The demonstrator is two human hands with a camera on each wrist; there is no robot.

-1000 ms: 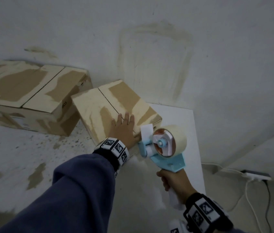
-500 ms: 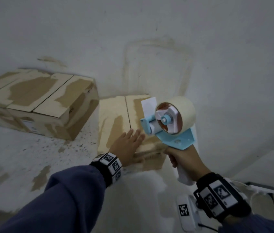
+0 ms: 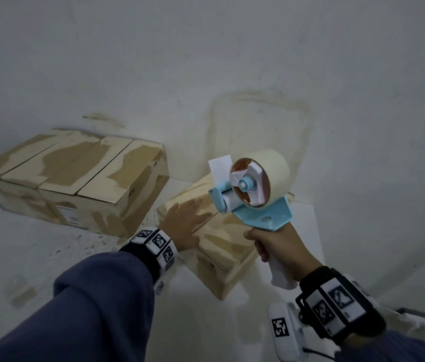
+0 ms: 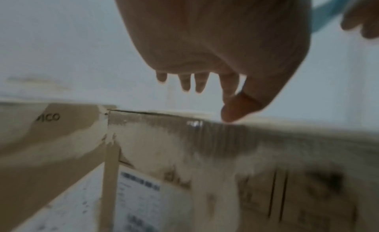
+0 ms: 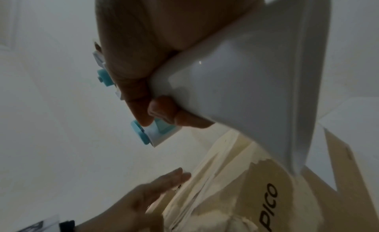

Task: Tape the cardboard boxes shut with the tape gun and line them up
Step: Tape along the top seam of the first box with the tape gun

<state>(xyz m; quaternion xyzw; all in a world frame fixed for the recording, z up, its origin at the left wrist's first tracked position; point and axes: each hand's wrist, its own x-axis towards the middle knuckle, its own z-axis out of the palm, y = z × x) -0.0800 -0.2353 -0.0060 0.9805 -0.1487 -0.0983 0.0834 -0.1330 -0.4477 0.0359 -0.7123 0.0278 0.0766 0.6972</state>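
Over the near cardboard box, taping is about to begin.
Left hand lies flat with straight fingers on the box top, beside the flap seam, grip wide and pressing, not clasping. Right hand has its grip wrapped tight round the white handle of the tape gun, held up above the box's far end, a loose tape tab sticking up. Two more boxes sit side by side to the left on the white desk. Next move, by my reckoning: lower the gun's nose onto the far edge and pull along the seam.
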